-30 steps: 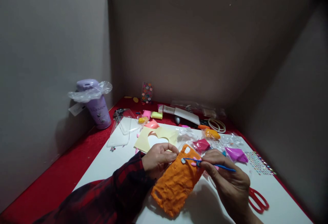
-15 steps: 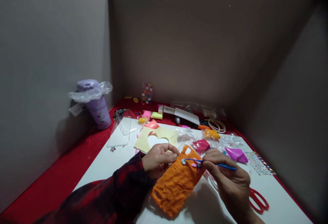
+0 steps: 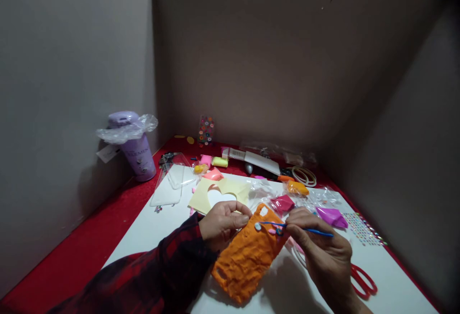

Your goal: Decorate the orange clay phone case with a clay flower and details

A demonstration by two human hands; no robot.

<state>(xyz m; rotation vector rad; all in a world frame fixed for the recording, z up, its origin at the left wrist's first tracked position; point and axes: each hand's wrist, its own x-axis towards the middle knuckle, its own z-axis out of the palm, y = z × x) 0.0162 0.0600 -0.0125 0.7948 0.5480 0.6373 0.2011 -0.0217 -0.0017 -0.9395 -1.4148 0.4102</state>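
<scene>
My left hand [image 3: 226,223] grips the upper left edge of a phone case [image 3: 247,261] covered in wrinkled orange clay. The case is tilted, with a cutout at its upper end. Near that end sit a small pale blue piece [image 3: 258,226] and a few small pink and dark blue pieces [image 3: 273,231]. Between thumb and fingers, my right hand [image 3: 316,247] holds a thin blue modelling tool [image 3: 316,231]. Its tip lies over the case, just right of the pale blue piece; whether it touches the clay I cannot tell.
A yellow sheet with a heart cutout [image 3: 201,199] lies behind the case. Wrapped clay packs, such as a purple one [image 3: 331,217], are scattered around. Red-handled scissors [image 3: 363,280] lie at right, a gem sheet [image 3: 362,227] beyond. Clear cases [image 3: 167,194] and a purple tumbler [image 3: 140,158] are at left.
The tool's tip has shifted slightly to the right, away from the pale blue piece. My left hand and the case have stayed in place.
</scene>
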